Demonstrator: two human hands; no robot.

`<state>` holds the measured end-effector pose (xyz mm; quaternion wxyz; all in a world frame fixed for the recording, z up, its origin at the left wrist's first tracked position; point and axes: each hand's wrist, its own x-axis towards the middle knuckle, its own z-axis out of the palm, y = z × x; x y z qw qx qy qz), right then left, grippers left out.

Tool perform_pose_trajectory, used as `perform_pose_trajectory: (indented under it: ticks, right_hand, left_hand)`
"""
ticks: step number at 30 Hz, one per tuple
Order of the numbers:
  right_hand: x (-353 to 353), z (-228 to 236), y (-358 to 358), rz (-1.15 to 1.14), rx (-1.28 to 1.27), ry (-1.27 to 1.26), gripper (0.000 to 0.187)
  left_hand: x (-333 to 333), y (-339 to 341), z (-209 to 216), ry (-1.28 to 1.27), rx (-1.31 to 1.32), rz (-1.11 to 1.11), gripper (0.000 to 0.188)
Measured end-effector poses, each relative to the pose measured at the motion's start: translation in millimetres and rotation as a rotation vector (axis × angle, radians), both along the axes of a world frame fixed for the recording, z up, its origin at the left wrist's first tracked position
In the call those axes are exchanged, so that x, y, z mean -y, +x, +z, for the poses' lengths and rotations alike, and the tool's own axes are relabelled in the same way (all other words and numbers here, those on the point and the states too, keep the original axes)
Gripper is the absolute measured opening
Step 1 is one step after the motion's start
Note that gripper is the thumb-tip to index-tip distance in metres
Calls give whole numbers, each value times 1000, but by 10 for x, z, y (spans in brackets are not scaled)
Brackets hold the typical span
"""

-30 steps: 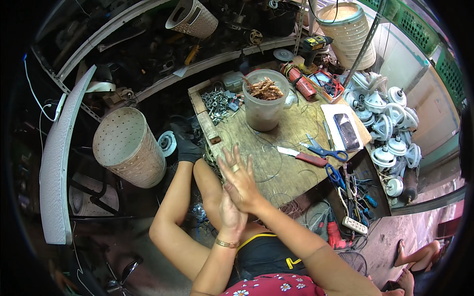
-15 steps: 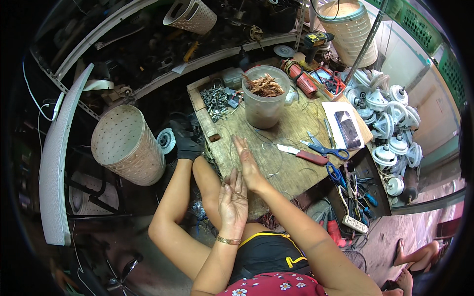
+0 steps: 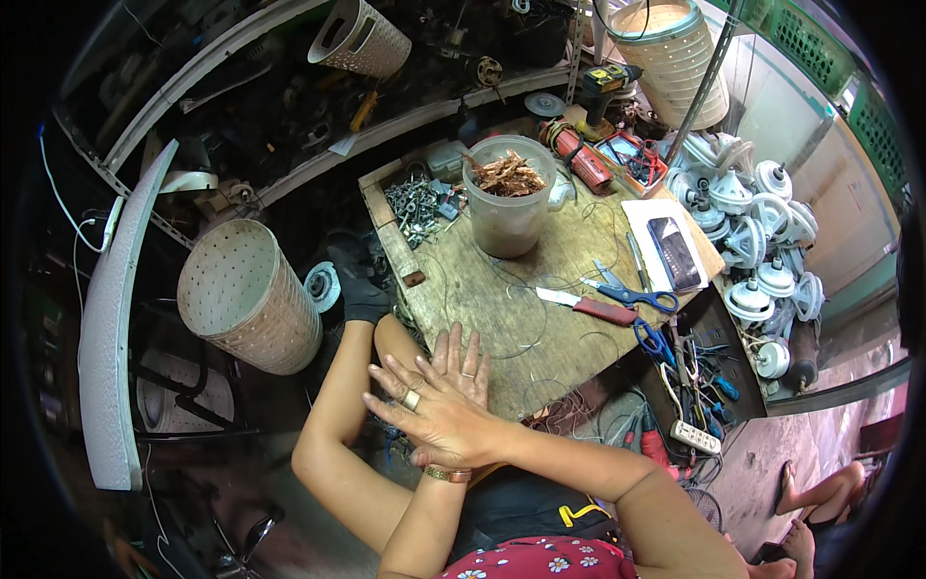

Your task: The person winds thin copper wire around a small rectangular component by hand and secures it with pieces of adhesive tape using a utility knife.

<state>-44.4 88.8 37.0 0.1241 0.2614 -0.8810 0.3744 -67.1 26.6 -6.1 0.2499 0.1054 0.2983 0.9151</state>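
My right hand (image 3: 436, 413) lies across my left palm, its fingers spread and a wide ring on one of them. My left hand (image 3: 462, 362) sits beneath it, palm up, with straight fingers showing beyond and a gold bracelet at the wrist. Nothing shows between the two hands; most of the left palm is hidden. Both are at the near edge of a worn wooden tabletop (image 3: 482, 299). On it, a cloudy plastic tub (image 3: 508, 227) holds copper scraps (image 3: 508, 176). A red-handled knife (image 3: 603, 310) and blue-handled scissors (image 3: 637, 292) lie to the right.
Screws and small metal parts (image 3: 415, 207) are heaped in the far left corner. A phone (image 3: 672, 253) lies on white card at right, near white motor parts (image 3: 748, 232). Pliers and tools (image 3: 687, 372) fill a side tray. A perforated basket (image 3: 251, 309) stands left.
My right hand has swept left and nearer, off the tabletop side, and now crosses over my left hand. My left fingers have stretched out straighter.
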Motion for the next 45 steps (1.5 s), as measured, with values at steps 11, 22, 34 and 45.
perform_pose_trajectory:
  ticks: [11, 22, 34, 45]
  right_hand:
    - [-631, -391, -262, -355, -85, 356, 64]
    - [-1056, -158, -108, -499, 87, -740, 58]
    - [-156, -75, 183, -198, 88, -379, 82]
    - [-849, -118, -495, -852, -280, -171, 57]
  left_hand:
    - [-135, 303, -25, 156, 731, -35, 43]
    - [-349, 94, 182, -224, 73, 281, 39]
    - [-123, -108, -77, 60, -44, 17, 66]
    - [-565, 241, 105, -73, 322, 182, 38]
